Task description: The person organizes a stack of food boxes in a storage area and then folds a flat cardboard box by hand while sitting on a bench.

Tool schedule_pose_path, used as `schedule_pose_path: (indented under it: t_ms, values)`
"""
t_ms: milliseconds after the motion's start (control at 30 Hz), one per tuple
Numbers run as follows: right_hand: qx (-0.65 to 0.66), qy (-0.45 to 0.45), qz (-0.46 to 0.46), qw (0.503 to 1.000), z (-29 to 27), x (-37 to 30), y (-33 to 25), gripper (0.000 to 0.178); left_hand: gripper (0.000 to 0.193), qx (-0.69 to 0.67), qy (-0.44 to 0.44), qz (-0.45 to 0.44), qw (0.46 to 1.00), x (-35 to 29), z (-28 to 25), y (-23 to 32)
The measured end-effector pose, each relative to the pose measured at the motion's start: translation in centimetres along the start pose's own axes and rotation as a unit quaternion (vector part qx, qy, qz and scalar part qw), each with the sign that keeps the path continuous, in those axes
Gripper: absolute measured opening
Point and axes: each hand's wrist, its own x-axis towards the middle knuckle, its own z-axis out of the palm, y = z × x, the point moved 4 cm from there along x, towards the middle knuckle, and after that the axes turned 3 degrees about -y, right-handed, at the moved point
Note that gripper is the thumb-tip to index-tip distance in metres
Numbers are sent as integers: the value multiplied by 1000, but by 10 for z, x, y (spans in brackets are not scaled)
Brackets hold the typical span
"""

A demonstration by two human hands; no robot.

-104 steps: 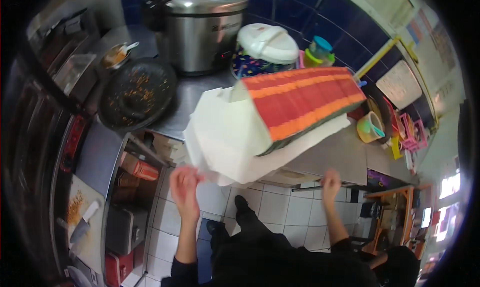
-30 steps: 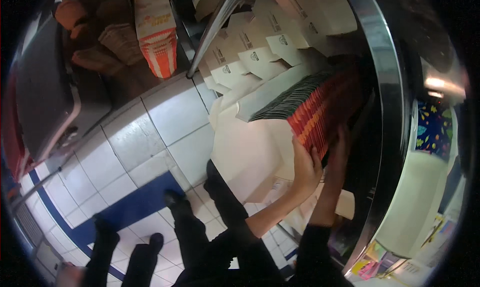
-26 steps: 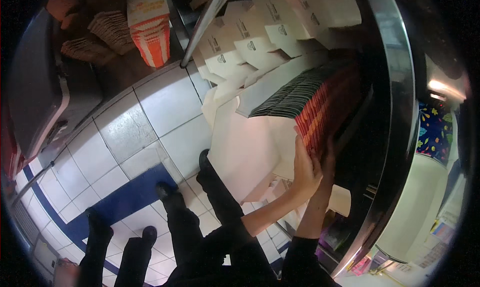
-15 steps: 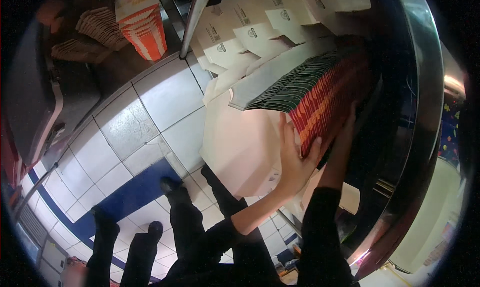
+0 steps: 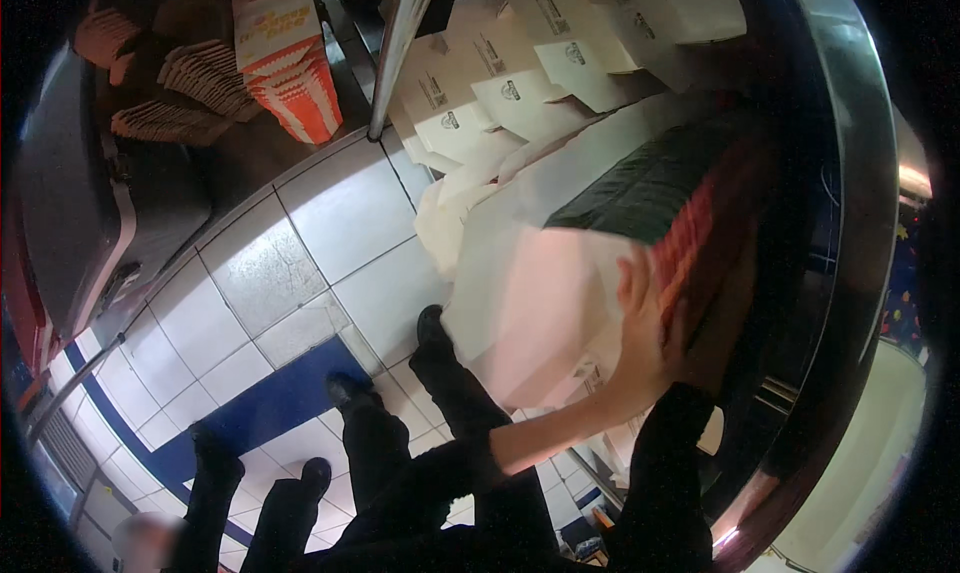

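Note:
A thick stack of flat, folded paperboard cartons, dark green and red along its edges, lies on its side under the counter. The pale, blank face of its nearest carton is turned toward me and blurred. My left hand is closed on the near red end of the stack, its fingers smeared by motion. In shadow along the right side of the stack is my right hand; its fingers are hidden. Cream cartons with small dark printing lie overlapped behind the stack.
A metal post and a shiny counter edge flank the cartons. Orange-and-white striped cartons and brown nested holders sit at upper left. Another person's legs stand on the tiled floor at lower left.
The stack has moved to the right and deeper into the shadow under the counter, with my left hand following it. My right hand is now darker and less distinct. The view has shifted slightly.

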Motion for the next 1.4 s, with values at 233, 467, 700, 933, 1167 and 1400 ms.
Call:
schedule_pose_path:
  t_ms: [233,467,700,933,1167,1400]
  values:
    - [-80,-15,-81,993,16,9,-45,74,75,-114,9,39,993,116,73,-57]
    - [-316,81,-351,878,39,-184,18,44,67,-222,-145,-132,955,75,66,-64]
    - [-160,-216,154,951,11,-481,64,25,44,-392,-38,-227,891,-103,-43,-38]
    - [-86,-109,119,983,-159,-507,-71,36,28,-223,50,-141,963,-186,-92,143]
    - [-10,296,-70,953,-384,-389,-147,39,38,3,-38,150,988,-161,5,321]
    - [385,188,165,889,-406,-316,-133,68,55,202,19,71,977,-134,75,344]
